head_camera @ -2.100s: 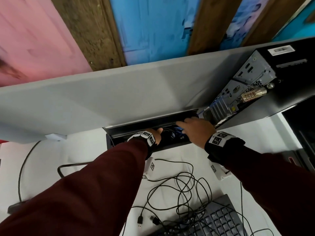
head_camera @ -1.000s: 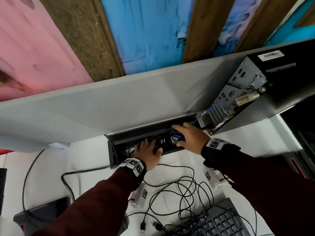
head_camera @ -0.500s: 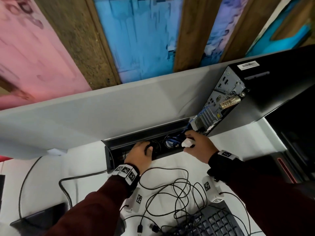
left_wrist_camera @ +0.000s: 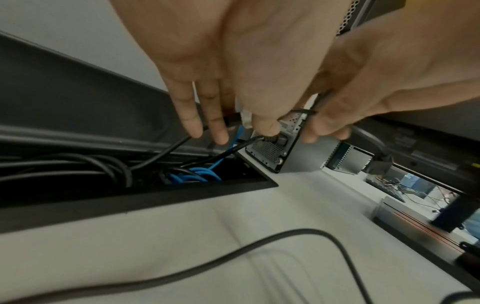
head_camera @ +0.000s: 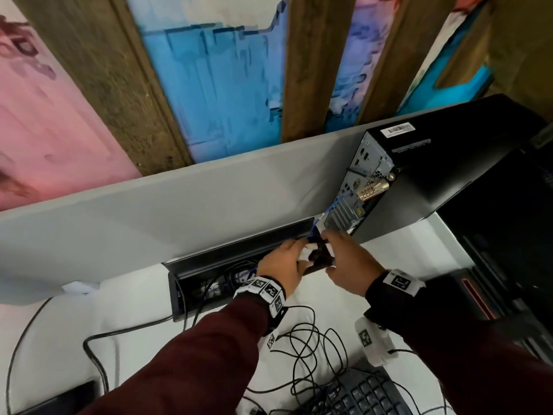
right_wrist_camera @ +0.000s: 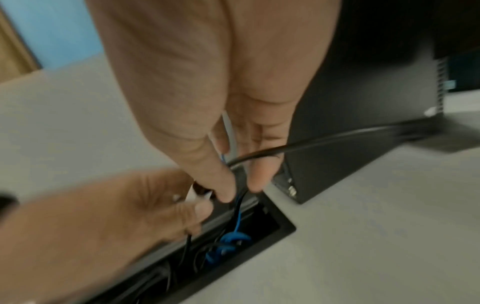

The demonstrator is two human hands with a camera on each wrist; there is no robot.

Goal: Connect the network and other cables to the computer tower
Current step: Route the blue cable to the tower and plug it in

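The black computer tower (head_camera: pixel 434 181) stands at the back right of the desk, its metal rear panel (head_camera: pixel 362 181) facing left. A blue network cable (head_camera: pixel 332 209) rises from the recessed cable tray (head_camera: pixel 209 265) to that panel, with a coil of it (left_wrist_camera: pixel 197 174) left in the tray. Both hands meet at the tray's right end, just below the panel. My left hand (head_camera: pixel 302 250) pinches a thin black cable (left_wrist_camera: pixel 171 148) with a white tag. My right hand (head_camera: pixel 326 250) grips a thicker black cable (right_wrist_camera: pixel 337 135), and its plug (left_wrist_camera: pixel 380 164) hangs free.
A grey partition (head_camera: pixel 149 211) runs behind the tray. Loose black cables (head_camera: pixel 311 348) lie tangled on the white desk in front of a keyboard (head_camera: pixel 359 393). Dark equipment (head_camera: pixel 508 241) stands right of the tower. A flat black device (head_camera: pixel 59 396) lies at the front left.
My left hand has slid right along the tray until it meets the right hand. The right hand has come up out of the tray holding a black cable.
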